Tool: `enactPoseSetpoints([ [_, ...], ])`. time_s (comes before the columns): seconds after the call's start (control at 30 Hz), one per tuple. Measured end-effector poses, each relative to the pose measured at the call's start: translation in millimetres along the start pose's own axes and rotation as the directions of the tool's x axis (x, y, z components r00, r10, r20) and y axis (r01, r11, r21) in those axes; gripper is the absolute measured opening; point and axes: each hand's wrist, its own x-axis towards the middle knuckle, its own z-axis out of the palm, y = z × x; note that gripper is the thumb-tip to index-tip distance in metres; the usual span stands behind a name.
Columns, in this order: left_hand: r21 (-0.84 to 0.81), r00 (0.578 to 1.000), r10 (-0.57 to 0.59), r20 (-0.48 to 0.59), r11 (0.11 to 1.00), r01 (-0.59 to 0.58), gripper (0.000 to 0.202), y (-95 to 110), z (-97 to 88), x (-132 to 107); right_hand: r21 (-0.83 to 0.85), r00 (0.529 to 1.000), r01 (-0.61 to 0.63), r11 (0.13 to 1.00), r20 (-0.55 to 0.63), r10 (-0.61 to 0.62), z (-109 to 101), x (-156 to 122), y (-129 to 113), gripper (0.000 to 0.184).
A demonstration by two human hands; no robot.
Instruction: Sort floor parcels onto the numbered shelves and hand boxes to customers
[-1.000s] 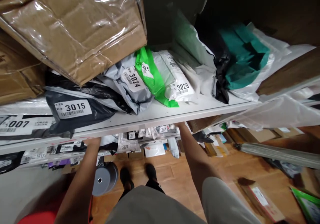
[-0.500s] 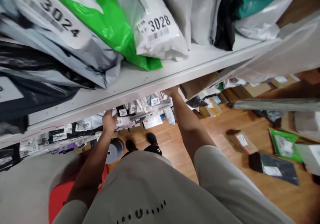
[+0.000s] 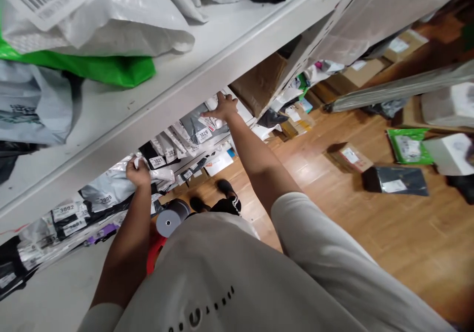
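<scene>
On the lower shelf, my left hand (image 3: 138, 172) is closed, with a small white piece (image 3: 137, 162) between thumb and fingers; its kind is unclear. A clear-and-white plastic parcel bag (image 3: 163, 175) lies just right of that hand. To the right, my right hand (image 3: 224, 109) is spread over a grey parcel bag labelled 3029 (image 3: 193, 125), its fingertips at the bag's upper part. Between the hands stands a row of parcel bags, among them a black one labelled 3021 (image 3: 156, 161). A pale bag labelled 3009 (image 3: 107, 190) lies left of my left hand.
Above runs the upper shelf edge (image 3: 159, 112), holding white and green mailer bags (image 3: 122, 68). A brown carton (image 3: 259, 83) stands at the lower shelf's right end. Parcels and a small box (image 3: 350, 157) lie on the wooden floor (image 3: 314, 223). A grey round object (image 3: 168, 222) stands near my feet.
The view has shifted right and closer to the shelf. My right hand, earlier partly hidden under the upper shelf edge, now shows with fingers spread over the grey bag. My left hand stays closed.
</scene>
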Motion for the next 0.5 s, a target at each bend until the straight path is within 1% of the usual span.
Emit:
enactPoseSetpoints([
  [0.07, -0.021, 0.999, -0.037, -0.039, 0.999, 0.036, 0.037, 8.4, 8.3, 2.5, 0.016, 1.000, 0.002, 1.000, 0.004, -0.002, 0.2, 0.8, 0.3, 0.129],
  [0.13, -0.012, 0.996, -0.060, -0.063, 0.998, 0.059, 0.040, 15.5, 12.3, 4.9, 0.023, 1.000, -0.004, 1.000, 0.005, 0.004, 0.7, 1.0, 0.2, 0.130],
  [0.2, 0.027, 0.997, -0.064, -0.030, 0.998, 0.065, 0.039, 19.6, 10.3, 8.5, 0.018, 1.000, -0.015, 1.000, 0.005, 0.015, 0.6, -0.3, -0.7, 0.130],
  [0.27, 0.080, 0.999, -0.041, 0.034, 0.996, 0.038, 0.033, 20.3, 2.9, 15.3, 0.006, 1.000, -0.024, 1.000, 0.000, 0.024, -0.5, -3.3, -2.2, 0.128],
  [0.33, 0.146, 0.992, 0.016, 0.127, 0.989, -0.035, 0.028, 18.6, -7.1, 26.3, 0.001, 1.000, -0.025, 1.000, -0.004, 0.025, -1.9, -6.6, -3.4, 0.126],
  [0.37, 0.173, 0.982, 0.046, 0.185, 0.982, -0.079, 0.026, 17.2, -12.1, 33.0, -0.001, 1.000, -0.024, 1.000, -0.004, 0.024, -2.5, -8.1, -3.7, 0.126],
  [0.43, 0.199, 0.948, 0.079, 0.309, 0.969, -0.145, 0.027, 13.7, -20.6, 46.9, -0.003, 1.000, -0.019, 1.000, 0.001, 0.019, -3.2, -9.9, -3.7, 0.127],
  [0.5, 0.200, 0.914, 0.076, 0.399, 0.965, -0.168, 0.030, 10.2, -25.9, 58.0, -0.005, 1.000, -0.016, 1.000, 0.003, 0.016, -3.2, -10.4, -3.1, 0.128],
])
